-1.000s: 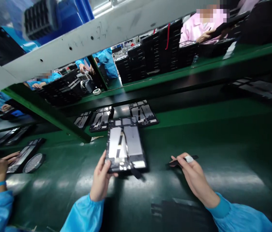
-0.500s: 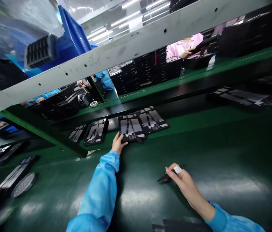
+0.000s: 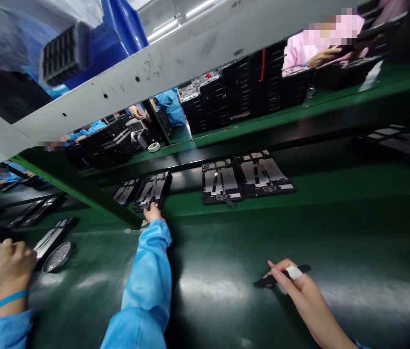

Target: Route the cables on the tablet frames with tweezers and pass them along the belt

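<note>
My left hand reaches forward in a blue sleeve and grips the near edge of an open-backed tablet, thumb on top; its other fingers are mostly hidden. To the right lie two more tablets with bared innards, the nearer tablet with a small black tab over its front edge, and another tablet beside it. My right hand, a white wrap on one finger, is closed around a slim black pen-like tool just over the green bench. The tool's exact kind I cannot make out.
A slanting green post stands left of my left hand, under a white beam. At left, a co-worker's hand holds a pale object near a round dish. Black trays are stacked behind the bench.
My left hand has let go of the tablet with the black tab and moved left to the neighbouring one. My right hand keeps the tool. The view has shifted; the co-worker's hand shows more fully.
</note>
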`<move>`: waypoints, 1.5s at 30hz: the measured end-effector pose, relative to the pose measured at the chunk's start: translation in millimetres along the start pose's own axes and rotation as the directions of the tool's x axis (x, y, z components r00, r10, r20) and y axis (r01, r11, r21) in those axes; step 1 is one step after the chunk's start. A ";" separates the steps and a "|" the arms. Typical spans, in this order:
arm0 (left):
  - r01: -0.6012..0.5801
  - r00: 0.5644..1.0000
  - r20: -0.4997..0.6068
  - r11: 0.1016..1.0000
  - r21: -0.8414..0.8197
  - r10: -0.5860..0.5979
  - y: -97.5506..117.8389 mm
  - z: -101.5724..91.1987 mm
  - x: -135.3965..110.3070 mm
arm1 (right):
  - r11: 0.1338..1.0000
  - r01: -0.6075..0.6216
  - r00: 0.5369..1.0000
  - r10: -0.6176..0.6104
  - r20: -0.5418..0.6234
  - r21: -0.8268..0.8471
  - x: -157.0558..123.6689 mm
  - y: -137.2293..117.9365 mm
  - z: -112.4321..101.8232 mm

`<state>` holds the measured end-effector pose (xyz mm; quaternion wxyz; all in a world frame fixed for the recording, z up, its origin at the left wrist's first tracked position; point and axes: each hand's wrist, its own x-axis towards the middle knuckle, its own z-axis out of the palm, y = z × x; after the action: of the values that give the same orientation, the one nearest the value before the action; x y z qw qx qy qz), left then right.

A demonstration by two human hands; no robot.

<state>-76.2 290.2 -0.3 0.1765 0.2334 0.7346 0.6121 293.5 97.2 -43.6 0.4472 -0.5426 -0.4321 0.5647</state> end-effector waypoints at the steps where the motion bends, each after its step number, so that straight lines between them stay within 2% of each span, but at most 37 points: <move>1: 0.076 0.996 -0.039 0.997 -0.032 -0.077 0.9 -8.1 9.5 | 1.000 0.007 1.000 -0.007 -0.002 0.000 0.6 0.5 1.0; 3: 0.192 0.977 -0.075 0.977 -0.094 -0.200 3.9 -16.5 22.5 | 0.999 0.035 0.999 -0.035 -0.005 -0.005 2.0 2.4 2.7; 6: 0.296 0.950 -0.050 0.939 -0.176 -0.309 14.4 -14.5 29.2 | 0.994 0.103 0.995 -0.104 -0.010 -0.036 5.3 4.6 4.5; 9: 0.356 0.933 0.033 0.906 -0.230 -0.359 33.0 -4.0 24.7 | 0.987 0.144 0.990 -0.144 0.012 -0.070 9.5 1.5 5.3; 12: 0.371 0.929 0.108 0.887 -0.274 -0.355 54.2 5.3 7.4 | 0.984 0.158 0.987 -0.158 0.013 -0.080 12.6 -4.6 5.5; 14: 0.375 0.927 0.156 0.878 -0.299 -0.342 65.0 3.2 -13.9 | 0.983 0.167 0.986 -0.167 -0.002 -0.077 13.3 -6.6 5.8; 16: 0.389 0.917 0.218 0.867 -0.310 -0.334 70.0 -10.5 -44.4 | 0.984 0.170 0.985 -0.171 -0.022 -0.051 13.1 -6.1 6.1; 19: 0.435 0.882 0.329 0.852 -0.290 -0.338 63.8 -52.9 -103.7 | 0.984 0.165 0.981 -0.157 -0.112 0.064 10.7 -4.7 5.9; 22: 0.517 0.816 0.418 0.829 -0.215 -0.400 43.9 -102.3 -167.2 | 0.965 0.158 0.967 -0.108 -0.229 0.210 5.4 -10.2 3.2; 25: 0.588 0.695 0.550 0.807 -0.063 -0.463 18.0 -128.6 -224.5 | 0.938 0.199 0.947 -0.109 -0.302 0.285 -1.1 -24.3 -2.2; 28: 0.605 0.611 0.628 0.796 0.024 -0.483 -2.6 -125.0 -273.7 | 0.936 0.222 0.946 -0.140 -0.291 0.272 -8.0 -38.7 -10.0; 29: 0.626 0.564 0.660 0.778 0.051 -0.497 -6.2 -121.1 -287.3 | 0.945 0.214 0.953 -0.146 -0.266 0.249 -10.7 -41.8 -13.6; 30: 0.652 0.484 0.709 0.752 0.100 -0.514 -8.0 -117.7 -298.6 | 0.955 0.200 0.961 -0.147 -0.235 0.219 -14.0 -43.4 -18.0; 31: 0.670 0.360 0.771 0.721 0.179 -0.526 -8.1 -115.8 -306.8 | 0.966 0.182 0.968 -0.144 -0.206 0.181 -17.9 -43.3 -23.4; 32: 0.655 0.204 0.829 0.702 0.279 -0.520 -6.9 -115.9 -311.3 | 0.976 0.166 0.973 -0.139 -0.186 0.138 -22.5 -41.7 -29.6; 33: 0.589 0.049 0.869 0.717 0.374 -0.493 -4.9 -117.8 -311.6 | 0.984 0.152 0.975 -0.134 -0.178 0.091 -27.8 -38.4 -36.5; 34: 0.475 -0.062 0.890 0.771 0.425 -0.452 -2.9 -121.2 -307.6 | 0.989 0.142 0.975 -0.133 -0.180 0.041 -33.5 -33.9 -43.8; 35: 0.334 -0.093 0.908 0.846 0.415 -0.408 -1.3 -125.1 -300.0 | 0.990 0.140 0.971 -0.140 -0.192 -0.012 -39.6 -28.4 -51.1; 36: 0.176 -0.036 0.936 0.920 0.350 -0.349 -0.8 -128.8 -289.5 | 0.987 0.144 0.966 -0.155 -0.204 -0.071 -45.5 -22.5 -57.8; 37: 0.011 0.083 0.962 0.966 0.259 -0.259 -1.6 -131.5 -277.3 | 0.979 0.149 0.962 -0.175 -0.209 -0.138 -51.1 -16.6 -63.7; 38: -0.149 0.214 0.966 0.973 0.179 -0.145 -3.8 -132.8 -264.9 | 0.965 0.154 0.961 -0.196 -0.195 -0.211 -55.9 -11.2 -68.4; 39: -0.285 0.310 0.950 0.950 0.127 -0.034 -7.3 -132.7 -253.7 | 0.944 0.161 0.964 -0.213 -0.159 -0.289 -59.8 -6.7 -71.8; 40: -0.392 0.351 0.935 0.915 0.097 0.052 -11.8 -131.3 -244.7 | 0.916 0.168 0.971 -0.217 -0.097 -0.365 -62.7 -3.3 -73.9; 41: -0.476 0.346 0.932 0.876 0.077 0.106 -16.9 -129.1 -238.7 | 0.884 0.178 0.978 -0.207 -0.020 -0.433 -64.7 -0.9 -75.0; 43: -0.596 0.272 0.949 0.802 0.039 0.156 -27.5 -125.2 -236.0 | 0.826 0.207 0.978 -0.174 0.111 -0.525 -67.0 1.4 -74.9; 45: -0.664 0.212 0.959 0.748 -0.001 0.189 -36.6 -124.6 -243.0 | 0.789 0.226 0.974 -0.167 0.156 -0.571 -68.9 2.5 -73.5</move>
<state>52.6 47.4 -19.2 0.3192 0.7639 0.5150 0.2222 367.7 29.8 -33.2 0.2930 -0.5778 -0.6601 0.3802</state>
